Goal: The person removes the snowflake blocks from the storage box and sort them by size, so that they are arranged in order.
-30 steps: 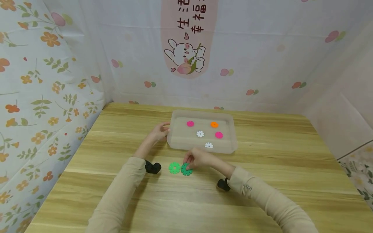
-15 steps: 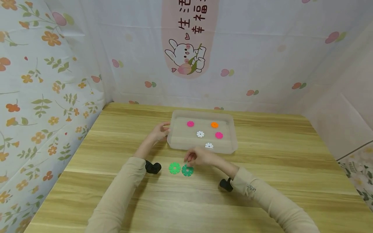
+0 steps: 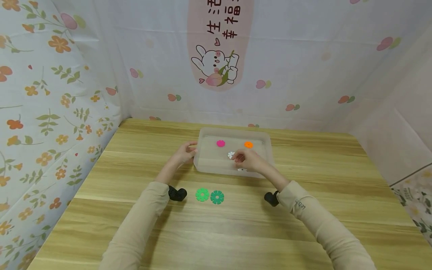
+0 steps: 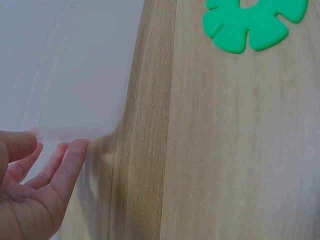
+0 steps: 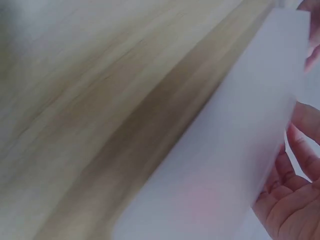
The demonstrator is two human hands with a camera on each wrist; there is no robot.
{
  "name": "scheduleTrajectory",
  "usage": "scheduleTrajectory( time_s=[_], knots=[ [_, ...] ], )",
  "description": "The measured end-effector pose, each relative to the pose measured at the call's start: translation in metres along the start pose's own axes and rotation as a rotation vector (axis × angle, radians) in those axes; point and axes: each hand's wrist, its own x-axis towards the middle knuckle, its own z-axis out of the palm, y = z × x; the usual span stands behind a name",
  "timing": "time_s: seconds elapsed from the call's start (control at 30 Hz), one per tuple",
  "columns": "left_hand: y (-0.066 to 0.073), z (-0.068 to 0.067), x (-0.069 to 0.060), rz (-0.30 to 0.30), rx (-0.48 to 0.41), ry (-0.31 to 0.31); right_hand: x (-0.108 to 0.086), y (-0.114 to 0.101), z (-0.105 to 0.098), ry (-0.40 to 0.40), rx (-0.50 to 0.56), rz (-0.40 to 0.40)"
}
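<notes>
My left hand (image 3: 183, 153) touches the left end of a frosted plastic tray (image 3: 200, 150); in the left wrist view its fingertips (image 4: 77, 150) rest against the wall. Over the tray's front right part, my right hand (image 3: 249, 160) hovers with loosely bent fingers, and I see nothing held in it. Just left of those fingers lies a white notched flower disc (image 3: 231, 155). Another white disc (image 3: 242, 170) shows partly below the hand. A light green flower disc (image 3: 202, 194) and a darker green one (image 3: 217, 197) lie side by side on the table before the tray.
Farther back in the tray are a pink disc (image 3: 221, 143) and an orange disc (image 3: 248, 144). The tray's raised walls surround the discs. A wooden table (image 3: 320, 165) carries everything, with patterned cloth (image 3: 303, 67) hanging behind it.
My right hand has let go of the darker green disc beside the light green one and moved up and right over the tray, covering a pink disc. The left hand stays put.
</notes>
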Motion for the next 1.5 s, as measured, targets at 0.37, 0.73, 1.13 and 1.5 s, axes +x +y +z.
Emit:
scheduleTrajectory(
  time_s=[0.37,0.73,1.13,1.5],
  knots=[
    [-0.001,0.001,0.0,0.01,0.006,-0.01,-0.001,0.032,-0.003,-0.036,-0.164,0.116],
    [0.0,0.002,-0.001,0.013,-0.001,-0.022,0.001,0.033,0.0,-0.086,-0.134,0.154],
    [-0.001,0.002,0.0,0.003,0.005,-0.003,-0.004,0.028,-0.003,-0.056,-0.079,0.11],
    [0.0,0.001,0.001,-0.002,0.001,0.001,-0.009,0.021,-0.017,-0.001,0.089,0.159]
  ],
)
